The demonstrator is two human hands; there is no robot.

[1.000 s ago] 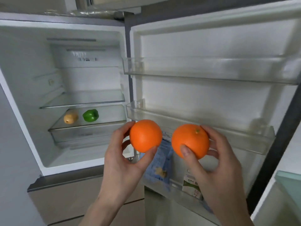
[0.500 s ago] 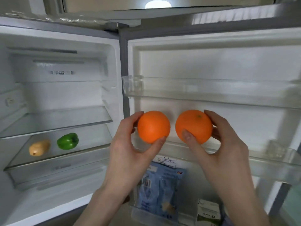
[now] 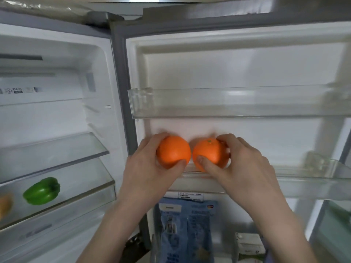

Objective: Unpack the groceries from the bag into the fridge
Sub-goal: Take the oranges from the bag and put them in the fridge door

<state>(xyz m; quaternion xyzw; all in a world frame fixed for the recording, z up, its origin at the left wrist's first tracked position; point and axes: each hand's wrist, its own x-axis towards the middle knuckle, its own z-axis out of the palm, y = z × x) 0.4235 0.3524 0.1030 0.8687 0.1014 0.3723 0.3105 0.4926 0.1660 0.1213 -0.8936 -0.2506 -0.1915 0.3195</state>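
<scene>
Head view: left hand (image 3: 146, 171) curled round the left orange (image 3: 173, 151), thumb across its lower front, fingers behind; grip closed on the fruit. Right hand (image 3: 245, 168) curled round the right orange (image 3: 208, 154), thumb pressed on its lower front, fingertips over its top right beside the green stem dot; grip likewise closed on the fruit. Both oranges side by side, nearly touching, held at the rim of the middle door shelf (image 3: 303, 179), below the clear upper door shelf (image 3: 237, 103); cannot tell whether resting on it. Beneath, in the lower door bin, a blue packet (image 3: 187, 224) and a white carton (image 3: 248, 243). At left, inside the fridge (image 3: 57, 114), a green pepper (image 3: 41, 190) on a glass shelf (image 3: 62, 149) level, with a yellowish item (image 3: 4, 205) cut by the left edge
</scene>
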